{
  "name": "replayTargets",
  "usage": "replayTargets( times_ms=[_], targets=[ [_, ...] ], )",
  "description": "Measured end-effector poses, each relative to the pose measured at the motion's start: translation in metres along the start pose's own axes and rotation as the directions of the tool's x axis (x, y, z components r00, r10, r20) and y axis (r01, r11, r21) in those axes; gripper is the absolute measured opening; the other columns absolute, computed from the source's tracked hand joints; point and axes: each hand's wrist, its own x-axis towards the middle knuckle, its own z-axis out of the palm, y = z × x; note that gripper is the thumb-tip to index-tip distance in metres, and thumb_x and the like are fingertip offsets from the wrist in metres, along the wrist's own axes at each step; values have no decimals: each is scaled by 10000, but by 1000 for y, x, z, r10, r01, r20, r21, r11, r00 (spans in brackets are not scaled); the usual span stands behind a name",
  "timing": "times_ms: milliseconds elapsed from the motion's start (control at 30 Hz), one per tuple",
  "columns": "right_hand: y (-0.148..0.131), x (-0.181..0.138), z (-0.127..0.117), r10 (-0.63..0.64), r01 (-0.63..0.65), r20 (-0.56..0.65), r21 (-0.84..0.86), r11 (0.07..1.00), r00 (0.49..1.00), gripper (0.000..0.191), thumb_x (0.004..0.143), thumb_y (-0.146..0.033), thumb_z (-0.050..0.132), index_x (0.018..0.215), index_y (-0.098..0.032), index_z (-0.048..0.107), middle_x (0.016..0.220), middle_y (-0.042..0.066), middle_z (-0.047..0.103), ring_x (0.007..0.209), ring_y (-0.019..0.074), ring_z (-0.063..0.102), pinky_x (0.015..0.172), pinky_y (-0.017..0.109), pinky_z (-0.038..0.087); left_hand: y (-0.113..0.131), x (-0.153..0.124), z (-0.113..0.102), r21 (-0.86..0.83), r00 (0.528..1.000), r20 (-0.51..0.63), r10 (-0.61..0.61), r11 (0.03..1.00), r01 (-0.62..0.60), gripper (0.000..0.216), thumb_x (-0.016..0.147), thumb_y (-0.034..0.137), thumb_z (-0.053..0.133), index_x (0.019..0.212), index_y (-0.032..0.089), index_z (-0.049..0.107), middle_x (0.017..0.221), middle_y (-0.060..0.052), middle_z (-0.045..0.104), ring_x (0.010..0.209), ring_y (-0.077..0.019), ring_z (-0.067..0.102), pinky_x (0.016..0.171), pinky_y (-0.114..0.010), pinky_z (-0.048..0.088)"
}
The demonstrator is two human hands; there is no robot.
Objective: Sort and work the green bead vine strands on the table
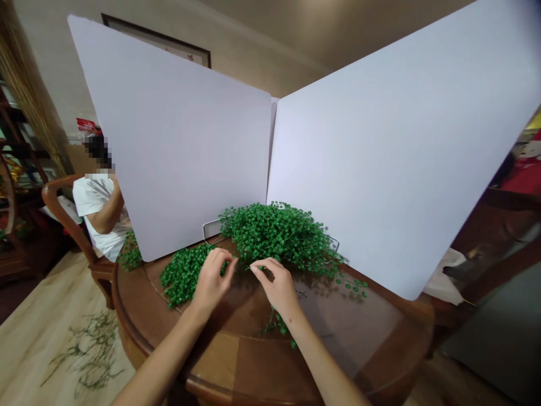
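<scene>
A big heap of green beaded plastic sprigs (281, 234) lies at the back of a round wooden table (236, 366). A smaller heap (181, 273) sits to its left. My left hand (211, 285) rests at the edge of the smaller heap, fingers curled in a pinch on a green sprig. My right hand (274, 282) is just right of it, fingertips pinched on the same thin green strand between the hands. A loose sprig (279, 326) trails on the table under my right wrist.
Two white boards (380, 169) stand upright behind the heaps, forming a corner. A person in a white shirt (99, 208) sits on a wooden chair at the left. Green stems litter the floor (84, 349). A few loose sprigs (353, 285) lie at the right.
</scene>
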Motion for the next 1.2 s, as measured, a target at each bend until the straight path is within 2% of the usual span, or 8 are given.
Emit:
replayTargets(
  times_ms=[133, 267, 333, 467, 533, 667, 967, 1200],
  targets=[
    [-7, -2, 12, 43, -46, 56, 46, 998, 997, 178, 893, -289, 551, 947, -237, 712, 939, 45, 699, 875, 193, 643, 811, 296, 478, -32, -1, -7, 286, 969, -103, -224, 926, 244, 41, 867, 168, 525, 857, 206, 537, 883, -49, 590, 880, -230, 542, 776, -345, 435],
    [-4, -4, 14, 32, -38, 108, 58, 998, 994, 262, 903, -237, 494, 1072, -228, 693, 959, 55, 681, 852, 177, 648, 784, 275, 496, -34, -6, -6, 418, 958, -87, -275, 862, 285, 64, 825, 144, 547, 826, 208, 557, 884, -63, 605, 900, -269, 531, 804, -392, 438],
    [-1, -4, 14, 20, -29, 121, 68, 997, 992, 316, 906, -192, 442, 1114, -215, 678, 953, 59, 682, 839, 168, 654, 777, 267, 500, -25, -6, -4, 356, 966, -61, -249, 899, 255, 41, 860, 180, 535, 844, 204, 564, 887, -63, 599, 903, -261, 532, 816, -394, 441],
    [2, -5, 13, 6, -11, 143, 32, 999, 990, 319, 908, -163, 414, 1077, -197, 683, 900, 58, 700, 805, 173, 652, 759, 273, 497, -1, -2, -1, 37, 993, 61, -97, 995, 95, 135, 948, 267, 472, 977, 205, 589, 999, -64, 596, 983, -216, 542, 879, -362, 447],
    [1, -5, 13, -12, 19, 145, -41, 999, 989, 282, 906, -152, 421, 989, -192, 688, 906, 65, 700, 822, 186, 642, 765, 283, 482, 9, -1, -1, -70, 990, 142, 0, 998, 10, 168, 951, 287, 489, 1050, 216, 605, 1067, -71, 593, 1038, -211, 533, 914, -357, 440],
    [1, -7, 13, -47, 87, 169, -237, 967, 985, 274, 876, -84, 403, 732, -195, 609, 764, 44, 636, 726, 181, 583, 680, 271, 432, 14, -2, 0, -133, 958, 252, 137, 985, -106, 195, 936, 284, 538, 1104, 232, 622, 1110, -73, 602, 1050, -208, 531, 925, -360, 427],
    [2, -9, 10, -92, 188, 299, -310, 932, 950, 311, 880, -55, 410, 663, -216, 564, 710, 10, 600, 743, 177, 552, 726, 277, 385, 4, -3, 3, -193, 941, 325, 91, 981, -29, 172, 943, 340, 518, 970, 198, 611, 956, -71, 629, 927, -201, 546, 860, -360, 417],
    [-3, -11, 11, -10, 74, 269, -227, 971, 963, 334, 828, -60, 428, 587, -219, 596, 630, 11, 592, 710, 179, 537, 679, 267, 399, 7, -3, 0, -258, 938, 317, 142, 964, -58, 149, 949, 305, 502, 882, 185, 560, 891, -70, 599, 874, -188, 527, 800, -320, 425]
  ],
)
